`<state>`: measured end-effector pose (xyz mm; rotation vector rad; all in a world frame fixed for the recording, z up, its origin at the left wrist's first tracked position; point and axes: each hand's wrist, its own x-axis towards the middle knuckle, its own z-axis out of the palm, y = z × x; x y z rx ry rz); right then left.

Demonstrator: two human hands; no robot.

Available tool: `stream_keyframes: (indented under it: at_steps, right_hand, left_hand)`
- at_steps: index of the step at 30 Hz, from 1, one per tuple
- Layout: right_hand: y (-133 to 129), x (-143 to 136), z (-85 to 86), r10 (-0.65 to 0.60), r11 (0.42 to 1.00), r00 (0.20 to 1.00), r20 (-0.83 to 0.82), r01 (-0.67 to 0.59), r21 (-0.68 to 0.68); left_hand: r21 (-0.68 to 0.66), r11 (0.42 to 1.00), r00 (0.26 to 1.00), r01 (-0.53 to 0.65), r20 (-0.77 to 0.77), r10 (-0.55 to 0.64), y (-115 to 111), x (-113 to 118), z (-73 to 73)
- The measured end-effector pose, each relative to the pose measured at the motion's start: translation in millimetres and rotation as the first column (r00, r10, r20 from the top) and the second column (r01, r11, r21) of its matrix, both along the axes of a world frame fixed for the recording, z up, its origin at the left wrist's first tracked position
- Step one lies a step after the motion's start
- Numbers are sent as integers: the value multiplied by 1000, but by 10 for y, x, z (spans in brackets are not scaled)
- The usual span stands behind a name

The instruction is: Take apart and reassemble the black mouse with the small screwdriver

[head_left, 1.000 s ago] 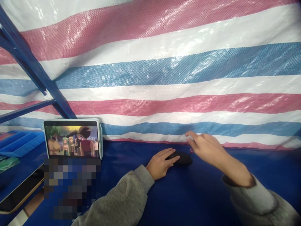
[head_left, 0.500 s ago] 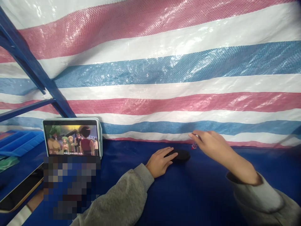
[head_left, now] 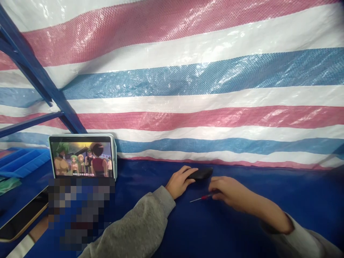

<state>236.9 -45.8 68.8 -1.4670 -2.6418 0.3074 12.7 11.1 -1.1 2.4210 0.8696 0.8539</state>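
Note:
A black rounded object, shaped like a computer mouse (head_left: 202, 173), rests on the blue table surface (head_left: 215, 229). My left hand (head_left: 180, 182) has its fingers on the left end of this object, gripping it. To the right and a little nearer, my right hand (head_left: 225, 191) pinches a small screwdriver (head_left: 205, 197) with a red and clear handle. The thin metal shaft points left, just above or on the table; which one is unclear. The right fingertips are close to the black object without visibly touching it.
A tablet (head_left: 83, 157) showing a cartoon stands at the left. Beside it are a blue tray (head_left: 24, 163), a green bag (head_left: 9, 186), a phone (head_left: 24, 215) and part of another person's arm (head_left: 39, 227). Striped sheeting (head_left: 188, 82) hangs behind; a blue metal frame (head_left: 63, 107) is at left.
My right hand has come down and left, and the screwdriver now lies sideways instead of pointing down. The black object has tilted or turned slightly under my left hand.

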Motion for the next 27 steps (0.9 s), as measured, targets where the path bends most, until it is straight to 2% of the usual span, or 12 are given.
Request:
stream_keyframes:
  at_steps: [3, 5, 8, 10, 11, 14, 17, 22, 27]
  right_hand:
    - [-71, -87, -58, 23, 988, 999, 46, -16, -150]
    - [-84, -122, -90, 4, 989, 1000, 29, 1, -145]
    - [-32, -127, -197, -74, 995, 991, -107, 80, 56]
    - [32, -109, -323, -146, 953, 963, -227, 198, 227]
    - [65, -100, -396, -175, 931, 951, -255, 244, 271]
    - [140, -83, -606, -205, 934, 929, -307, 279, 221]
    - [166, -91, -740, -260, 931, 881, -396, 337, 138]
    - [166, -112, -817, -320, 906, 812, -487, 412, 92]
    - [157, -126, -845, -318, 903, 800, -508, 419, 95]
  left_hand:
    - [-77, 997, 997, -3, 80, 9, 28, 3, -4]
    - [-109, 994, 996, -20, 83, 29, 40, 4, -1]
    - [-127, 990, 997, -62, 46, 68, 46, 3, 14]
    - [-123, 989, 997, -79, 12, 81, 47, 3, 18]
    - [-117, 989, 996, -86, -6, 86, 47, 3, 16]
    - [-96, 989, 993, -114, -39, 111, 52, 8, -11]
    - [-55, 991, 992, -125, -26, 124, 57, 18, -46]
    - [32, 989, 989, -143, 28, 142, 63, 35, -70]
    - [117, 983, 986, -144, 100, 132, 74, 33, -88]
